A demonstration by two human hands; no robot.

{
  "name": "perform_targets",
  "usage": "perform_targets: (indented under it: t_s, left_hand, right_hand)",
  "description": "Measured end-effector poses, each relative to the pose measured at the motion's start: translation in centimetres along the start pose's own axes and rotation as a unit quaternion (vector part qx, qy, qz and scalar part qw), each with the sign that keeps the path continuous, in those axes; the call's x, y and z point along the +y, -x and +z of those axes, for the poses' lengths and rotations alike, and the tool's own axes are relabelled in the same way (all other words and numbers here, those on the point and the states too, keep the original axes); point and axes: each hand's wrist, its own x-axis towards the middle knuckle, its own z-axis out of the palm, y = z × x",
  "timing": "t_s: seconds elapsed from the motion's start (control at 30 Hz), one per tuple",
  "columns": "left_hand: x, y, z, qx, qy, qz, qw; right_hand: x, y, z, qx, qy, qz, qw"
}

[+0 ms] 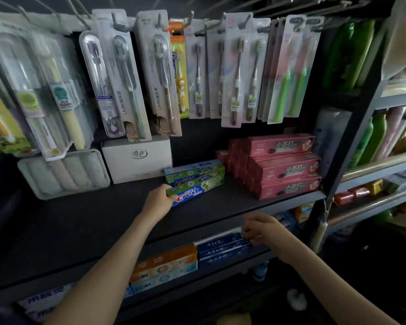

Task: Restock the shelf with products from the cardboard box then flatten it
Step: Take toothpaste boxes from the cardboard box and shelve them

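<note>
Head view: the left hand (158, 198) grips the left end of a green-and-blue toothpaste box (197, 192), fingers wrapped round its short end. The box lies flat on the dark shelf board (80, 219), at the front of a small stack of matching boxes (195, 174). That stack sits between a white carton (137, 158) on its left and a tall pile of pink toothpaste boxes (286, 170) on its right; the pink pile stands just beside it.

Left of the carton leans a clear tray of rolled cloths (63, 174). Hanging toothbrush packs (127, 78) crowd the hooks above, and their lower ends dangle over the back of the shelf, right in front of the white carton's top edge.

Down a level, the right hand (259, 228) reaches under the shelf board's front lip to the dark blue boxes (222, 248). Its fingers curl at their right end, but whether they actually clamp one I cannot tell. Orange-and-teal boxes (164, 266) sit touching the blue ones on the left.

Far right, past the upright post, green bottles (352, 55) fill the neighbouring rack.
</note>
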Motion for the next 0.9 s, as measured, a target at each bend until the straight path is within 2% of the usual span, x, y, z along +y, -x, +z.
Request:
perform_targets:
  t_s: [0.2,0.47,0.57,0.63,0.7,0.77,0.83,0.9]
  left_hand:
    - [0.3,-1.9,1.2,0.07,0.085,-0.081,0.991]
    - [0.3,-3.8,2.3,0.07,0.087,-0.081,0.99]
    - [1.0,-2.8,2.3,0.071,0.136,-0.097,0.983]
    - [2.6,-0.8,2.6,0.129,0.159,-0.098,0.974]
    - [4.7,2.7,4.1,0.186,0.16,-0.042,0.968]
    - [6.9,7.2,6.8,0.151,0.187,0.046,0.97]
    - [9.1,11.7,10.0,0.038,0.206,0.119,0.97]
    - [11.2,15.3,13.3,-0.086,0.174,0.159,0.968]
  right_hand:
    - [0.3,-0.1,-1.9,0.046,-0.031,-0.002,0.998]
    - [0.4,1.0,-1.7,0.048,-0.021,0.009,0.999]
    - [0.7,1.9,-1.6,0.052,-0.013,0.005,0.999]
    - [1.3,2.6,-1.6,0.063,-0.019,0.008,0.998]
    - [2.5,3.6,-1.8,0.073,-0.013,0.017,0.997]
    - [4.2,4.7,-2.4,0.085,-0.004,0.023,0.996]
    - [6.1,5.8,-3.3,0.104,0.009,0.02,0.994]
    - [8.1,7.1,-4.9,0.135,0.029,0.012,0.99]
